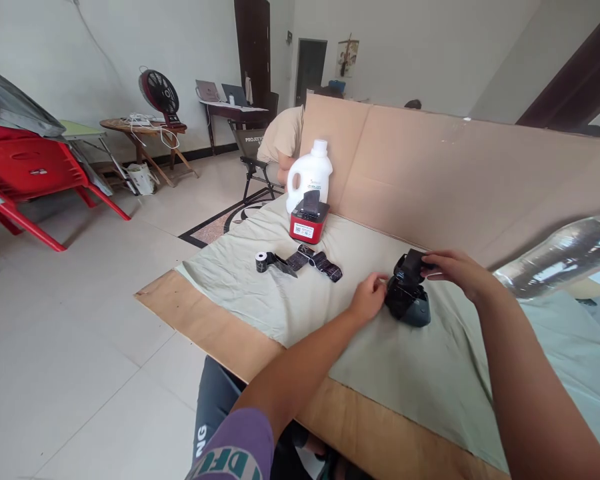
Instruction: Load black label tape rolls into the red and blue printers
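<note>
A small black label printer [409, 308] stands on the cloth with its lid [411, 265] raised. My right hand [450, 272] pinches the lid's upper right edge, thumb below and fingers on top. Against the printer's left side, my left hand [369, 297] has its fingers curled; their grip is partly hidden. The printer's inside is dark, so its contents cannot be made out. Further left lies a roll of black printed label tape [261, 262], a length of it unwound. Beside it is a loose crumpled strip of the same tape [325, 265].
A red and black boxy device [309, 223] with a dark strip on top stands before a white jug [314, 170]. A cardboard panel [430, 167] borders the table's back. Silver wrapped tubing [563, 257] lies at right. Another person [283, 137] sits behind the panel.
</note>
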`<move>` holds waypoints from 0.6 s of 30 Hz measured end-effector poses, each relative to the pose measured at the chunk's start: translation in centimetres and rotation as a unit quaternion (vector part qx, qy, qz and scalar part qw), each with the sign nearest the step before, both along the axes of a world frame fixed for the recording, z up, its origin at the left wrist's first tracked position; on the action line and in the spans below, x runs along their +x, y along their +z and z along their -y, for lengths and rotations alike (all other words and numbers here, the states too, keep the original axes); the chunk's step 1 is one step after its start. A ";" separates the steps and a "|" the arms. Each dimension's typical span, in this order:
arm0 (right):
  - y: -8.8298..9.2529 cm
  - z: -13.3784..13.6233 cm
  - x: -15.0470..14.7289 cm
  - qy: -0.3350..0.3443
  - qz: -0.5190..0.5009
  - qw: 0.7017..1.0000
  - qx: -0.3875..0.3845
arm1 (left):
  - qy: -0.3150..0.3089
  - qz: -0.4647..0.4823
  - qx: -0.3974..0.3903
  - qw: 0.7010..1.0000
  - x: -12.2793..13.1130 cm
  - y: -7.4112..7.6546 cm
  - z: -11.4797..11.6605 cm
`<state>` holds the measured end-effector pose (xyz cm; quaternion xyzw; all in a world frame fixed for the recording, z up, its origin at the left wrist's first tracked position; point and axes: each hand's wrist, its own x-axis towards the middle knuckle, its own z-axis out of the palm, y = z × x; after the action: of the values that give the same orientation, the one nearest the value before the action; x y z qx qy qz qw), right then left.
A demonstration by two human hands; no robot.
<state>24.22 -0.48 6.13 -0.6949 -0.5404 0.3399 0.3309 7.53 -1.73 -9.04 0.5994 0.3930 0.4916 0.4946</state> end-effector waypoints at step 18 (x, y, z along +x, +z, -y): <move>-3.9 -2.2 -8.9 0.162 0.024 0.984 0.071 | 0.125 -0.139 0.213 0.959 -6.9 1.5 -3.0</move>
<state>15.37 1.76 2.28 -0.5804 -0.6765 0.3335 0.3069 0.62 1.24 -7.53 0.6994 0.4154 0.5339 0.2307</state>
